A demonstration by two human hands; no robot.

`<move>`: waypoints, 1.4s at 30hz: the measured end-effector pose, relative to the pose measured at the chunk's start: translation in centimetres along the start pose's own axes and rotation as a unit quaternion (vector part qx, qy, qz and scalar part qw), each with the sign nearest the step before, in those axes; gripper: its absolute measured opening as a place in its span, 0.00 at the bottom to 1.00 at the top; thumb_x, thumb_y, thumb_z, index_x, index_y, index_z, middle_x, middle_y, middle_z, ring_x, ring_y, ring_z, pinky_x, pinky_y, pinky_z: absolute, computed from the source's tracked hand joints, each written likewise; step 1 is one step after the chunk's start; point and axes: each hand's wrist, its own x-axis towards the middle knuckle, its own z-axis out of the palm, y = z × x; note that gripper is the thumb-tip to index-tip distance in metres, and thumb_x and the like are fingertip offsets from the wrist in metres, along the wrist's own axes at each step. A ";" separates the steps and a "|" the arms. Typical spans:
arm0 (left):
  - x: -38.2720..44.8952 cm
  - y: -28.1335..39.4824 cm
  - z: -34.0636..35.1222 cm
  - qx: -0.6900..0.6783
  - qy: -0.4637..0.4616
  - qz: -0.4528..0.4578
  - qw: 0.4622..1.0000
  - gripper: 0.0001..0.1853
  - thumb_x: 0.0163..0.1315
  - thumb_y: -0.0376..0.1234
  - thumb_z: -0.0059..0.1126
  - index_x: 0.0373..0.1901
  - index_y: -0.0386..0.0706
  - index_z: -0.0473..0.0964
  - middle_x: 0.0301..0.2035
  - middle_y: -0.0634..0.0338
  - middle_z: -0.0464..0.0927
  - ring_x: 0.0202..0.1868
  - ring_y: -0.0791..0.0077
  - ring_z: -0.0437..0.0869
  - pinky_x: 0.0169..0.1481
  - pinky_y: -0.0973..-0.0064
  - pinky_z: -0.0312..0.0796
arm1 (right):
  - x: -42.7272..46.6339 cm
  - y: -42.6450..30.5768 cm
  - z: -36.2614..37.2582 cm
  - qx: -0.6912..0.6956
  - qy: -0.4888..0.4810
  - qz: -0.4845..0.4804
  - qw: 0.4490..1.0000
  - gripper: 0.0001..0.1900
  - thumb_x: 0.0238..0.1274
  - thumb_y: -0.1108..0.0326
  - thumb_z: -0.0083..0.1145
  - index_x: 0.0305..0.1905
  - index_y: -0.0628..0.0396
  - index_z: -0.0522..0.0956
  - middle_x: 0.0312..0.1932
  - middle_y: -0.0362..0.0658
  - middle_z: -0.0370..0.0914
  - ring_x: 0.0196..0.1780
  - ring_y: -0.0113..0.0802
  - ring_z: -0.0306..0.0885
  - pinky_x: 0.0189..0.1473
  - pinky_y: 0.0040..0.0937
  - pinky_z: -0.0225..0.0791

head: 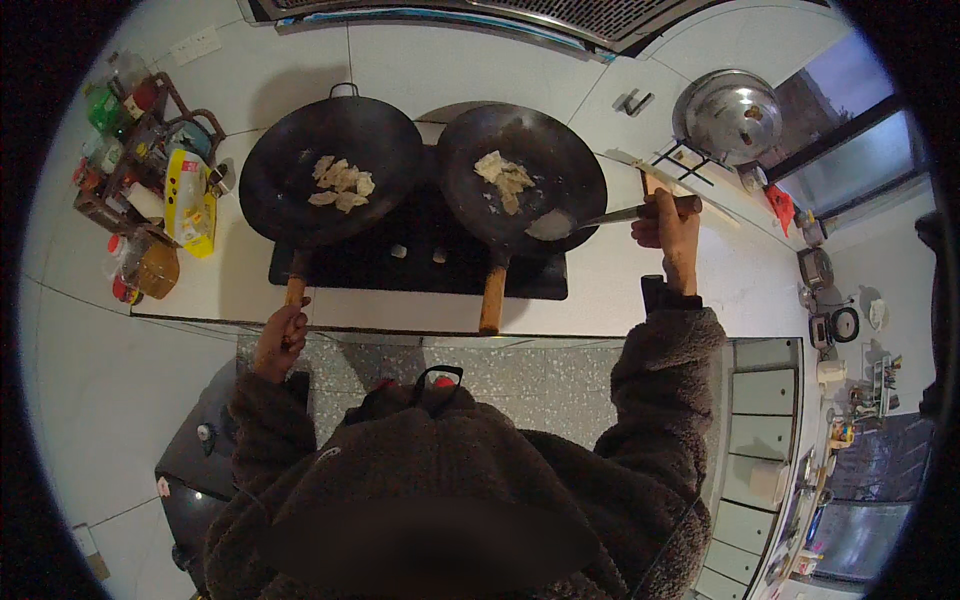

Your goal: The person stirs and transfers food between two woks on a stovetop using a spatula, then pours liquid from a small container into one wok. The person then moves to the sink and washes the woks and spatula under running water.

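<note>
Two dark woks sit side by side on a black gas stove. My left hand grips the wooden handle of the left wok, which holds several pale, browned pieces of food. In my right hand is a metal spatula with a wooden grip end. Its blade rests low inside the right wok, beside more pale food pieces. The right wok's wooden handle points towards me, and neither hand touches it.
Bottles on a brown rack and a yellow bag stand at the left. A jug of amber liquid is near the counter's left end. A round metal lid leans at the right, past a black wire rack. A range hood hangs above.
</note>
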 end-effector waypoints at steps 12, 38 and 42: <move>1.2 -0.6 -2.1 -0.031 -0.051 -0.003 0.998 0.19 0.62 0.36 0.50 0.52 0.38 0.65 0.23 0.66 0.67 0.17 0.85 0.63 0.17 0.85 0.54 | -6.2 5.1 7.9 0.120 0.099 -0.020 0.988 0.12 0.63 0.62 0.51 0.35 0.63 0.72 0.18 0.45 0.74 0.17 0.30 0.72 0.19 0.24 0.66; 0.4 -0.1 -1.1 0.005 -0.068 0.003 0.998 0.23 0.65 0.39 0.51 0.56 0.36 0.60 0.22 0.69 0.64 0.18 0.88 0.61 0.16 0.87 0.52 | -11.3 9.1 11.1 0.241 0.255 -0.043 0.935 0.14 0.60 0.62 0.52 0.36 0.66 0.71 0.25 0.49 0.77 0.22 0.33 0.76 0.25 0.29 0.74; 0.1 0.0 -0.9 -0.005 -0.076 0.003 0.997 0.24 0.64 0.39 0.52 0.56 0.36 0.61 0.23 0.68 0.65 0.18 0.87 0.62 0.18 0.86 0.54 | -13.6 8.6 8.7 0.229 0.252 -0.052 0.939 0.15 0.62 0.60 0.49 0.39 0.65 0.72 0.24 0.52 0.78 0.23 0.37 0.79 0.28 0.32 0.77</move>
